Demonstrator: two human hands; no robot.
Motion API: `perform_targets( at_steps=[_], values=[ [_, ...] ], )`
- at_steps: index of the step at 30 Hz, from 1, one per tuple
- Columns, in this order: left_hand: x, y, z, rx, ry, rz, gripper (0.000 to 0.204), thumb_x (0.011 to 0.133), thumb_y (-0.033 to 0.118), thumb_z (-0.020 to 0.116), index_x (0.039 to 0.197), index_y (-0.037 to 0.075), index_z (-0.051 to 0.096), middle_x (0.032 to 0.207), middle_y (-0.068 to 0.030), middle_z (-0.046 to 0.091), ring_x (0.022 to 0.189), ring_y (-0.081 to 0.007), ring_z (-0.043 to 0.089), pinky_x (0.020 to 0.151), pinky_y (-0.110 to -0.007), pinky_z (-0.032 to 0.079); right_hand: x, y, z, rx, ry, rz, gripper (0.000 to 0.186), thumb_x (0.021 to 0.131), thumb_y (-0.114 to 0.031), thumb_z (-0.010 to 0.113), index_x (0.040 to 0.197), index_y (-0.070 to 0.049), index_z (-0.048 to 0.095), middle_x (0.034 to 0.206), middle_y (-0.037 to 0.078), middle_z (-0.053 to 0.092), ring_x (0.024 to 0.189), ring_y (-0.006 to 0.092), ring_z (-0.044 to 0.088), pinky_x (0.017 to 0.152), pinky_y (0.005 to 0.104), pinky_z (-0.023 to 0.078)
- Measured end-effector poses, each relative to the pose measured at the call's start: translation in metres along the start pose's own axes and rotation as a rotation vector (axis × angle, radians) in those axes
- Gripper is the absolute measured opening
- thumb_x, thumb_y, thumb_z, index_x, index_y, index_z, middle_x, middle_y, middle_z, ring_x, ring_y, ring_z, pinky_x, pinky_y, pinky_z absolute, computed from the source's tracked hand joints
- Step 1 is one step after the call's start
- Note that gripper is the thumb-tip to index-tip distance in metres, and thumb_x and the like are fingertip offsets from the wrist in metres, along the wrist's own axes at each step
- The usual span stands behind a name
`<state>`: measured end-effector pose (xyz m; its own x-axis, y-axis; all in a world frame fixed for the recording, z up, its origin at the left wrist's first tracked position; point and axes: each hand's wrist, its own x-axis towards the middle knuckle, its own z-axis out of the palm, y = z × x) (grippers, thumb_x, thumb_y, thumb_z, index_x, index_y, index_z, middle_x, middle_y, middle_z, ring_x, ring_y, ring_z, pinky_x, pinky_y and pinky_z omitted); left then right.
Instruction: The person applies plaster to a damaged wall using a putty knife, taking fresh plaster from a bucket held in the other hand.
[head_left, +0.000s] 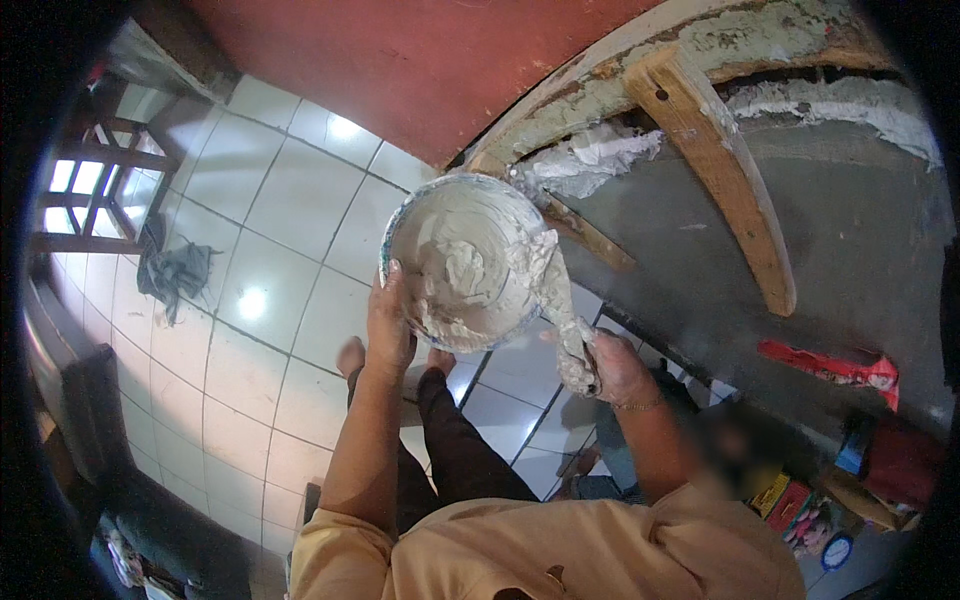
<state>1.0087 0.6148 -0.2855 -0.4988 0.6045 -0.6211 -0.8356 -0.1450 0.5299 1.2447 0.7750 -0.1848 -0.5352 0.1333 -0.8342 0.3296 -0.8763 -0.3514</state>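
White, soft paste (pixel 465 262) is coating the bowl (pixel 386 238), which the left hand (pixel 388 325) is gripping at its left edge. The right hand (pixel 620 365) is squeezing a gooey tool (pixel 572 345) at the bowl's right edge. The bowl is likely feeling heavy and slippery, its rim needing a firm hold. Beyond, curved wood (pixel 712 170) is crossing a grey surface (pixel 850 240)

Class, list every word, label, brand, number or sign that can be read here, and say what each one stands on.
No text is readable.
Round bucket of pale paste: blue-green patches on its outside, too smeared to read.
Small round blue-rimmed dial with a white face: marks too small to read.
Small yellow boxy item and small red boxy item: any print too small and blurred.
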Motion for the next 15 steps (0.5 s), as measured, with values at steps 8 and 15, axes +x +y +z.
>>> perform_targets(
  at_steps=[8,15],
  values=[
    [-0.002,-0.004,0.008,0.008,-0.008,0.008,0.056,0.097,0.041,0.048,0.132,-0.002,0.045,0.123,-0.0124,0.053,0.108,-0.0202,0.052,0.094,-0.032,0.041,0.002,-0.007,0.002,-0.45,0.186,-0.029,0.041,0.093,-0.034,0.051,0.108,0.004,0.059,0.067,0.005,0.056,0.05,0.015,0.049,0.044,0.0287,0.039],
    [0.005,-0.003,0.004,0.067,-0.018,0.004,0.053,0.098,0.038,0.047,0.132,-0.002,0.044,0.123,-0.0125,0.054,0.108,-0.0197,0.053,0.094,-0.032,0.042,0.005,-0.011,0.006,0.233,-0.1,0.019,0.053,0.095,-0.042,0.045,0.113,0.007,0.055,0.062,0.006,0.049,0.046,0.0184,0.043,0.043,0.0334,0.037]
  ],
)
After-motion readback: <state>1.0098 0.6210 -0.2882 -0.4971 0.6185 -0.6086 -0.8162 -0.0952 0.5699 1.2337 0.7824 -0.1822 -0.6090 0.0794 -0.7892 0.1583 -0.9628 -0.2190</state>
